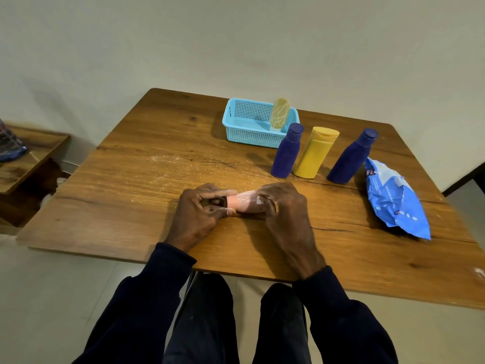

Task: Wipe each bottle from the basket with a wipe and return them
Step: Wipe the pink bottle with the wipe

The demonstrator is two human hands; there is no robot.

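A pink bottle [242, 202] lies sideways low over the wooden table [131, 179], held between both hands. My left hand [202, 214] grips its dark cap end. My right hand [283, 208] is curled round its body with a bit of white wipe [262, 200] showing under the fingers. A light blue basket [252, 127] stands at the back with a cream patterned bottle [280, 114] upright in it. In front of the basket stand a dark blue bottle [287, 151], a yellow bottle [315, 153] and a second dark blue bottle [353, 156].
A blue pack of wipes [396, 200] lies at the right side of the table. A low wooden shelf [26, 158] with a bagged item [10, 143] stands to the left. My legs are under the table's near edge.
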